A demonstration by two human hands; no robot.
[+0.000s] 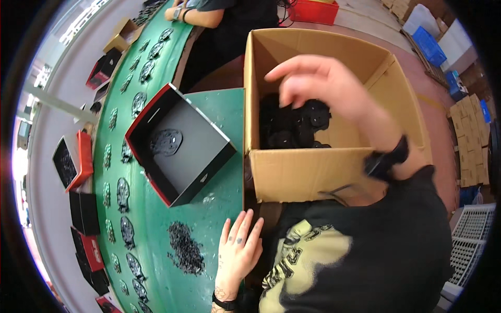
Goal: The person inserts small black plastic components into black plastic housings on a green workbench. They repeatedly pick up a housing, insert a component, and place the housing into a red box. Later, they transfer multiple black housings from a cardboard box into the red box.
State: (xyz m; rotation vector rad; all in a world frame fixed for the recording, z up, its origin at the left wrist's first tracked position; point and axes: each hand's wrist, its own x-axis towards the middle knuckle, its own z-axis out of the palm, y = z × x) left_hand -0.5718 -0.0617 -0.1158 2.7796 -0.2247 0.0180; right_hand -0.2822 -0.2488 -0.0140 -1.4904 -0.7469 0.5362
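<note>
My right hand [318,83] hovers over an open cardboard box [313,167], fingers spread and curled downward, holding nothing. Black round parts [292,128] lie piled in the bottom of that box, just under the hand. My left hand [239,250] rests flat on the edge of the green table [219,120], fingers apart and empty. Beside it lies a heap of small black bits [185,248]. A black box with a red rim [177,143] stands tilted on the table, with one black round part [166,142] inside it.
Rows of black round parts [122,193] line the green belt. Red and black boxes [75,159] stand along the left edge. Another person's forearms [195,14] rest at the far end. A red crate [313,10], blue crates [429,44] and white racks [469,235] stand to the right.
</note>
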